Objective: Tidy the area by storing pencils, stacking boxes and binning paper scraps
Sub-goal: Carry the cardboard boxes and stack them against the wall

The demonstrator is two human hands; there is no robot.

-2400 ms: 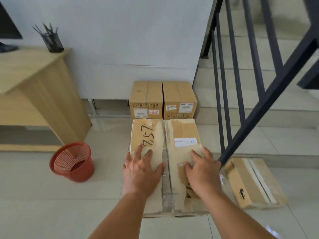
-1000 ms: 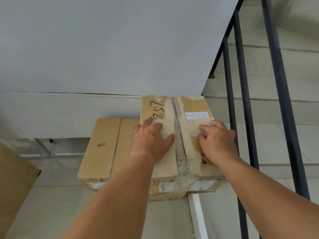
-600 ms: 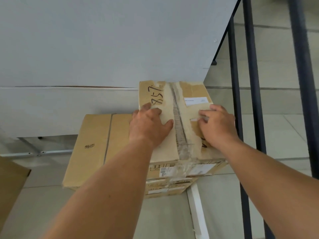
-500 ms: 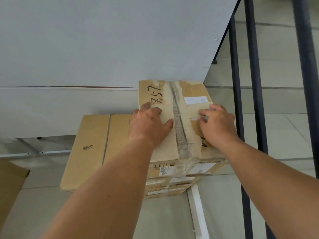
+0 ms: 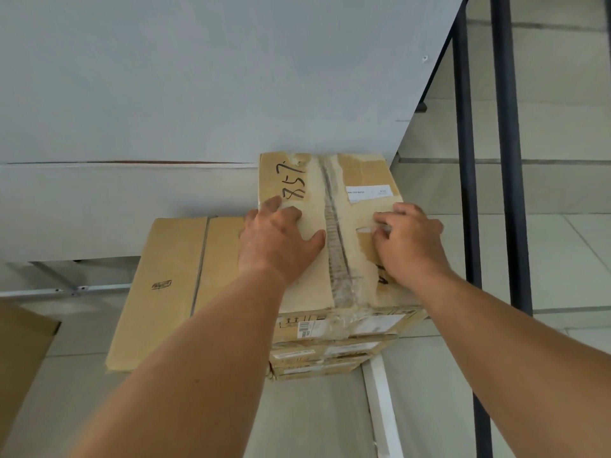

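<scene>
Grey wall [image 5: 198, 77] behind, the marked box [image 5: 317, 180] sits stacked under left hand [image 5: 281, 249] and right hand [image 5: 410, 246], grips flat and spread, so stacking seems nearly done; pencils, scraps unseen.

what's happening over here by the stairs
A person is stacking cardboard boxes against the white wall beside the stair railing. Their left hand and right hand both rest on top of the box marked 857, which sits on the pile of boxes at the right. A lower box stands beside it on the left.
</scene>
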